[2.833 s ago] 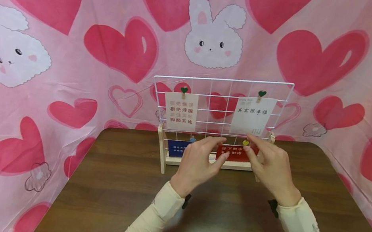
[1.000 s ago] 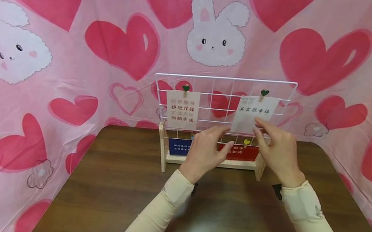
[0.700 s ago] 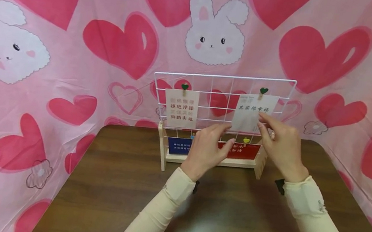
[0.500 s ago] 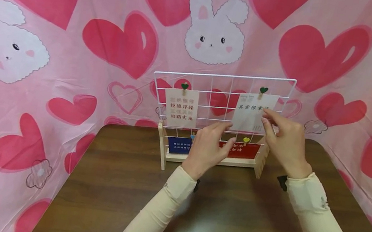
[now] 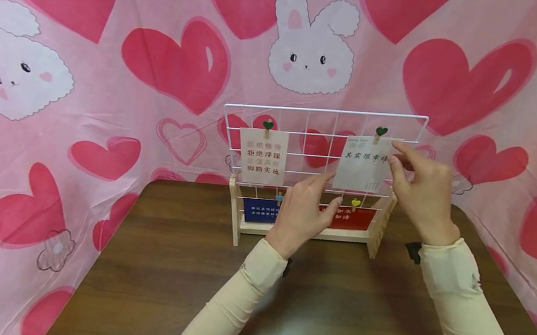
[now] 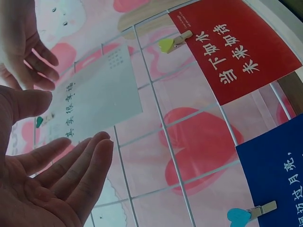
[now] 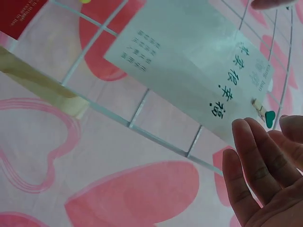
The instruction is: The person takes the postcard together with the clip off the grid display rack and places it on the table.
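A white card (image 5: 361, 173) with dark writing hangs at the upper right of a white wire grid (image 5: 326, 111), held by a green heart clip (image 5: 381, 131). My right hand (image 5: 426, 194) is raised at this card's right edge, fingertips close to its upper corner. In the right wrist view its fingers (image 7: 258, 170) lie loosely extended over that corner, pinching nothing. My left hand (image 5: 300, 213) is at the card's lower left, in front of the lower grid, thumb and fingers spread apart. It partly hides a red card (image 5: 360, 219) under a yellow heart clip (image 5: 356, 203).
Another white card (image 5: 259, 175) hangs upper left under a green heart clip (image 5: 268, 126). Below it is a blue card (image 5: 258, 210) with a blue heart clip (image 6: 239, 216). The grid's wooden stand (image 5: 235, 217) rests on a brown table (image 5: 155, 260), before a pink heart-and-rabbit curtain (image 5: 242, 65).
From in front of the red card, my right hand has risen along the white card to its upper right edge. My left hand has shifted slightly right. The cards hang where they were.
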A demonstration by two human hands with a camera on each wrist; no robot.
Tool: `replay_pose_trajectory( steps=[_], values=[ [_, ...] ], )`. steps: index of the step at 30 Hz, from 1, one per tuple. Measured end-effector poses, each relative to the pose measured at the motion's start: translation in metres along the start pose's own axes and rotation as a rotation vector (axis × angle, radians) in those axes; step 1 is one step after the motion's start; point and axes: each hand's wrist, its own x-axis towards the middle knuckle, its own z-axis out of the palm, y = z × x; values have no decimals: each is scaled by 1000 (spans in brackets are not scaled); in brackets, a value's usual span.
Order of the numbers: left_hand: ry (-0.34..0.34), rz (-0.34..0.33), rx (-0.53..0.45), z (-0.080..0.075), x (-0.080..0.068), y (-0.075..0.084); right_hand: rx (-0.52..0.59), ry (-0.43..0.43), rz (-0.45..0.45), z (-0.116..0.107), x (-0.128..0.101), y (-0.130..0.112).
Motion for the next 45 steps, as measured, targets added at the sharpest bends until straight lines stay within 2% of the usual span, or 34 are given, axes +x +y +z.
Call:
replay_pose_trajectory(
  steps=[17, 22, 31, 36, 45],
  values=[
    [4, -20, -10, 3, 5, -2, -23, -16, 47, 4, 27, -8],
    [-10, -24, -18, 5, 7, -3, 7, -11, 60, 6, 34, -9],
    [-39, -58, -34, 5, 10, -2, -46, -41, 62, 9, 43, -9],
    [-53, -76, -53, 7, 12, -1, -75, -84, 76, 9, 46, -9],
    [-60, -96, -61, 12, 14, -1, -76, -245, 123, 6, 51, -10]
  ],
)
